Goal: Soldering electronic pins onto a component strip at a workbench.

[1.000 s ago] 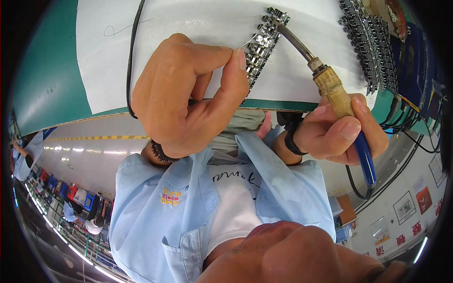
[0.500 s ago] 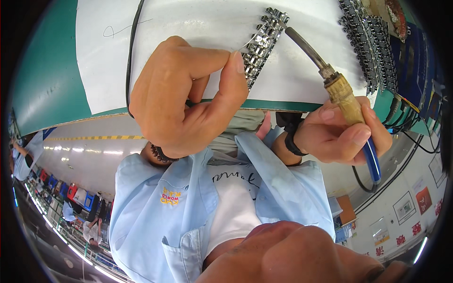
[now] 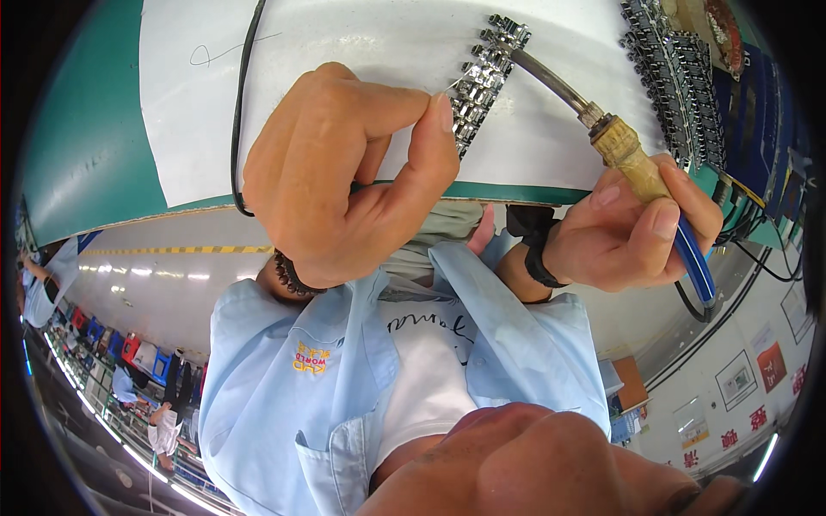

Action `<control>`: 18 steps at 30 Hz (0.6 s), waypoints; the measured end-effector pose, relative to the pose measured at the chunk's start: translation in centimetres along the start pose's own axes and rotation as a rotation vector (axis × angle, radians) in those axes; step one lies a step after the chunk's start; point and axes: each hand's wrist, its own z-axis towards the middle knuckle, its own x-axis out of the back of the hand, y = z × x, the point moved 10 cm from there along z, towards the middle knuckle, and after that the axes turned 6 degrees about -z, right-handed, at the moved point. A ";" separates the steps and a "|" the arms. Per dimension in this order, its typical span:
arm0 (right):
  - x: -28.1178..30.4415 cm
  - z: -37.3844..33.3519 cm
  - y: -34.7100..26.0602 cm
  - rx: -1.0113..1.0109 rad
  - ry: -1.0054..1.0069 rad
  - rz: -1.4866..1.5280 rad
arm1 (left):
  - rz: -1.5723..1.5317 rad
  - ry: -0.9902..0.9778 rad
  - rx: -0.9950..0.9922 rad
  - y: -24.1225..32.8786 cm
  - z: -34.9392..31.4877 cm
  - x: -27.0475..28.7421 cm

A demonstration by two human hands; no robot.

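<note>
In my left hand, thumb and forefinger pinch a thin, silvery solder wire that reaches toward a row of small shiny metal connectors. The row lies slanted on a white sheet, its lower end close by my left fingertips. My right hand is closed around a soldering iron with a yellowish collar and a blue handle. Its dark metal tip meets the upper part of the row, near the wire's end; whether it touches, I cannot tell exactly.
More connector rows lie stacked at the right, beside a blue box-like unit with cables. A black cable crosses the sheet at the left. Green table surface shows beyond the sheet. Other people are far off at lower left.
The iron's tip has moved left and slightly down along the row, and its handle has swung right. My left hand has shifted slightly right with the solder wire.
</note>
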 end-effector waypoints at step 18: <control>-0.9 0.1 0.1 -0.077 -0.078 0.113 | 0.035 -0.039 0.016 -0.2 0.2 -0.6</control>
